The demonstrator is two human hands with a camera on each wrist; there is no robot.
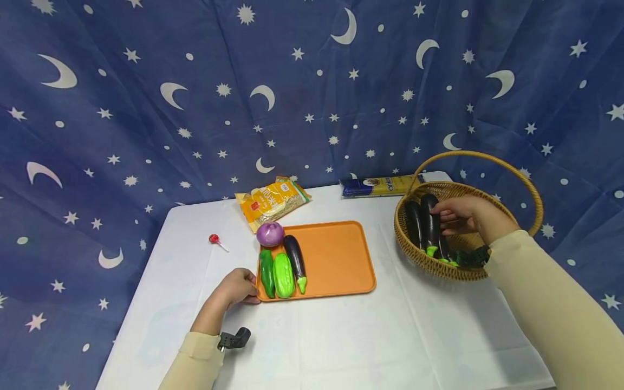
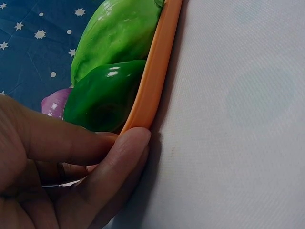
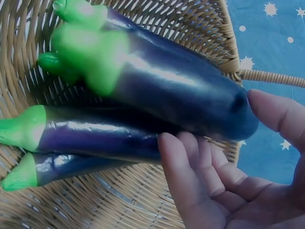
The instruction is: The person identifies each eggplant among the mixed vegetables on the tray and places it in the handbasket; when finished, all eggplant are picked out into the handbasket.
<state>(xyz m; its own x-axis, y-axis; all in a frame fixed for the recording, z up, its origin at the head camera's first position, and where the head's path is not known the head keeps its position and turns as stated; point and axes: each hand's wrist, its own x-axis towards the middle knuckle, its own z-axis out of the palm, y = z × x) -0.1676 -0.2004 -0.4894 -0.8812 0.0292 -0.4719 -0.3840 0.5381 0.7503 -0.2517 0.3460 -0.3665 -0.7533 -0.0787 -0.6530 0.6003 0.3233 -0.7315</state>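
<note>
My left hand (image 1: 237, 287) pinches the rim of the orange tray (image 1: 336, 260) at its front left corner, thumb and fingers on either side in the left wrist view. On the tray lie a purple onion-like vegetable (image 1: 270, 234), a dark green pepper (image 1: 266, 273), a light green ridged vegetable (image 1: 284, 275) and an eggplant (image 1: 294, 259). My right hand (image 1: 463, 215) reaches into the wicker basket (image 1: 450, 272) and holds an eggplant (image 3: 176, 90) by its rounded dark end, between thumb and fingers. Several other eggplants (image 3: 95, 136) lie in the basket around it.
Behind the tray lies a yellow grain bag (image 1: 275, 203). A blue and yellow packet (image 1: 377, 186) sits at the back edge, left of the basket. A red lollipop (image 1: 214, 239) lies left of the tray. The basket's tall handle (image 1: 528, 189) arches over the right arm's side.
</note>
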